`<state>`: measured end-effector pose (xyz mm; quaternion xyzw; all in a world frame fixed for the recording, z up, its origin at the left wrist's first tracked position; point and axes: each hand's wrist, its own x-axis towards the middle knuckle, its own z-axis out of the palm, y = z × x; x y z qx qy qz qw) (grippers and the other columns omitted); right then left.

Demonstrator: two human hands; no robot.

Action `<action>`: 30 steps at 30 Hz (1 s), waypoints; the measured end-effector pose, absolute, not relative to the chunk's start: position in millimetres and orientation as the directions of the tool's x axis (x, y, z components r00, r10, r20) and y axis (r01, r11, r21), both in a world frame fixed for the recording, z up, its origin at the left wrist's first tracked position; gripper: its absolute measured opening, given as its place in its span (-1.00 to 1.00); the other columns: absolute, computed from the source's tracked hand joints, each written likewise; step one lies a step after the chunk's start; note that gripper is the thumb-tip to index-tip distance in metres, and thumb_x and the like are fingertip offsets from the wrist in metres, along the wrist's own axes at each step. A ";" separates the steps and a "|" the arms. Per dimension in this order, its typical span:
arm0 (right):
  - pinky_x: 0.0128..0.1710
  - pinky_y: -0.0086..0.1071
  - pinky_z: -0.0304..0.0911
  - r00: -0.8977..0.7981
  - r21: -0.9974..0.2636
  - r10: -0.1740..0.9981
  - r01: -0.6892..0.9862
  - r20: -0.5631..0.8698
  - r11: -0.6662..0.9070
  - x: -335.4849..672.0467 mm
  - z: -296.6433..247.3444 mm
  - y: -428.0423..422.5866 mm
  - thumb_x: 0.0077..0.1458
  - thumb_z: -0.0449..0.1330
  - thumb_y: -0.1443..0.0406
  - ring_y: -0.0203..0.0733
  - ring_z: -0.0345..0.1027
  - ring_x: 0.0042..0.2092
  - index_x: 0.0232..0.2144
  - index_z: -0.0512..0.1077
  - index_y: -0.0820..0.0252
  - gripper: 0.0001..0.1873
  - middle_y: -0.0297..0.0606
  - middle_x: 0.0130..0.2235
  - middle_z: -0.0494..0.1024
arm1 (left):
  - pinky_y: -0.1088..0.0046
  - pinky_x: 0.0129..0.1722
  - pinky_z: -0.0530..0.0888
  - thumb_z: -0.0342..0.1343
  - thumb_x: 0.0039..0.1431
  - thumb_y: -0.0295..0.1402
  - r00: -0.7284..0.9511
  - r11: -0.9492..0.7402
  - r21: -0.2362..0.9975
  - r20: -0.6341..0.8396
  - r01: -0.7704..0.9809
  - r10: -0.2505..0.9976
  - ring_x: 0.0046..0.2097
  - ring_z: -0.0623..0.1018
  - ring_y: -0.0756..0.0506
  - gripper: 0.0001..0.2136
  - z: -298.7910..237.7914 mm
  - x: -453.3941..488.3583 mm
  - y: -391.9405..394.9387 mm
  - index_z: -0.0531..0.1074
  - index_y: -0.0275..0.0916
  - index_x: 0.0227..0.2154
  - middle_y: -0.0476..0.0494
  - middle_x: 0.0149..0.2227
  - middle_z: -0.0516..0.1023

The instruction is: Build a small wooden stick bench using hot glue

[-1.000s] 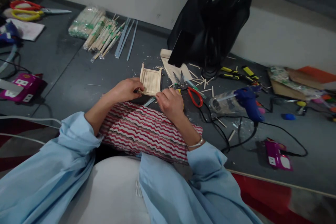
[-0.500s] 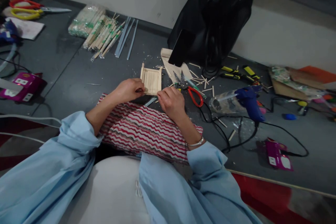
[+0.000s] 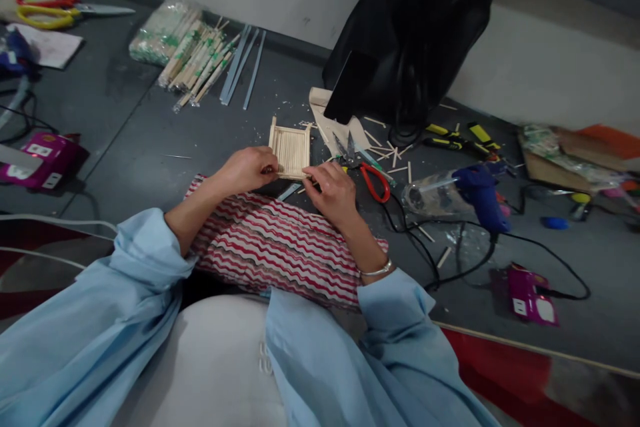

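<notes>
Pinching the stick panel (image 3: pixel 293 149) at both near corners, my left hand (image 3: pixel 250 169) and right hand (image 3: pixel 333 192) curl nearly closed, masking those corners; leftmost glue gun (image 3: pixel 16 55), cut off!

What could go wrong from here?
- Wooden-stick frame: the left hand and right hand are at its near corners; uneven pressure might shift or loosen the thin sticks.
- Scissors: they lie open right beside the right hand, so a sideways move could bump them.
- Black cord: it loops close to the right sleeve; a snag might drag the blue glue gun.
</notes>
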<state>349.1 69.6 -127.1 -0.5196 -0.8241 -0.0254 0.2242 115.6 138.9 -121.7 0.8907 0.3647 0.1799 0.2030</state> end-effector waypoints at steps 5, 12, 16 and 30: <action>-0.13 -0.28 0.26 -0.345 -0.200 0.844 0.870 0.410 0.452 350.2 -128.7 70.8 0.36 0.05 0.22 -0.10 0.35 -0.16 -0.15 0.56 0.10 -0.73 -0.19 -0.29 0.53 | 0.46 -0.30 0.36 0.18 0.13 -0.42 0.670 -0.645 0.484 0.150 0.591 0.727 -0.29 0.53 -0.07 -0.89 -119.7 117.1 138.1 0.59 -0.30 -0.33 -0.16 -0.31 0.60; -0.15 -0.30 0.26 -0.349 -0.205 0.840 0.864 0.415 0.460 349.9 -130.1 71.4 0.36 0.06 0.24 -0.11 0.35 -0.17 -0.19 0.56 0.11 -0.74 -0.21 -0.31 0.51 | 0.46 -0.31 0.34 0.19 0.12 -0.44 0.666 -0.640 0.495 0.154 0.587 0.730 -0.31 0.51 -0.05 -0.90 -120.4 117.6 137.9 0.59 -0.30 -0.34 -0.14 -0.33 0.58; -0.15 -0.31 0.28 -0.343 -0.230 0.826 0.848 0.448 0.477 350.3 -129.5 72.1 0.34 0.09 0.26 -0.14 0.36 -0.18 -0.20 0.56 0.09 -0.77 -0.23 -0.31 0.51 | 0.45 -0.32 0.32 0.17 0.13 -0.43 0.671 -0.677 0.468 0.212 0.569 0.711 -0.31 0.49 -0.05 -0.88 -123.7 115.0 139.2 0.60 -0.29 -0.33 -0.13 -0.34 0.55; -0.14 -0.28 0.32 -0.323 -0.226 0.807 0.849 0.495 0.478 343.4 -111.8 58.2 0.32 0.06 0.24 -0.13 0.41 -0.20 -0.14 0.49 0.17 -0.77 -0.20 -0.31 0.55 | 0.41 -0.30 0.37 -0.06 0.36 -0.40 0.713 -0.803 0.360 0.378 0.475 0.591 -0.28 0.55 -0.10 -0.75 -110.3 138.0 106.4 0.54 -0.33 -0.21 -0.21 -0.29 0.59</action>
